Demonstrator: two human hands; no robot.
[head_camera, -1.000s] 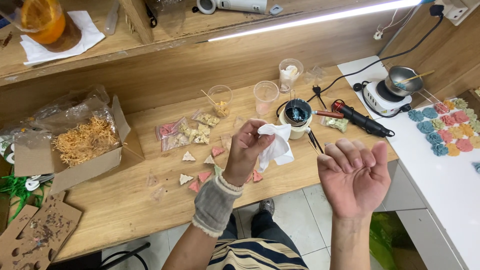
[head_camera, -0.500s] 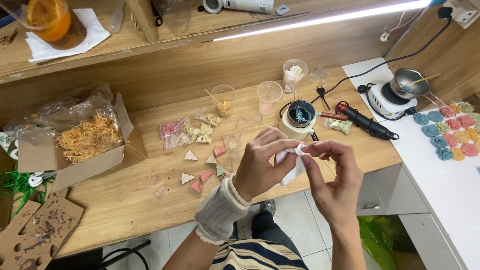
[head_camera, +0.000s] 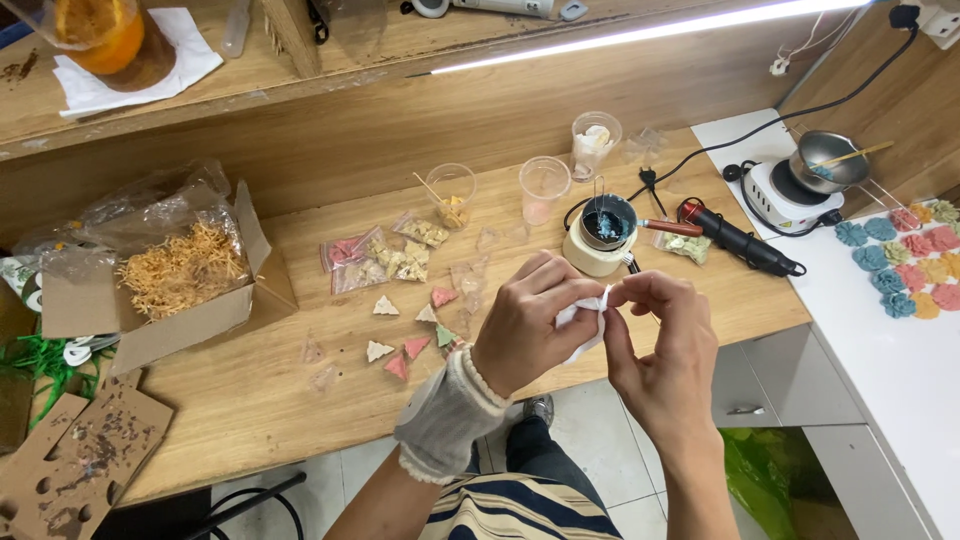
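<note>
Both hands, left hand (head_camera: 530, 325) and right hand (head_camera: 660, 340), pinch a crumpled white tissue (head_camera: 583, 325) above the wooden desk's (head_camera: 250, 400) front edge; small pastel wax triangles (head_camera: 410, 345) lie loose, unbagged.

Your left hand (head_camera: 530, 325) and right hand (head_camera: 660, 335) meet fingertip to fingertip just in front of the wooden bench (head_camera: 250, 420), both curled and pinching. Your left wrist wears a grey knitted cuff; your right forearm is bare.
</note>
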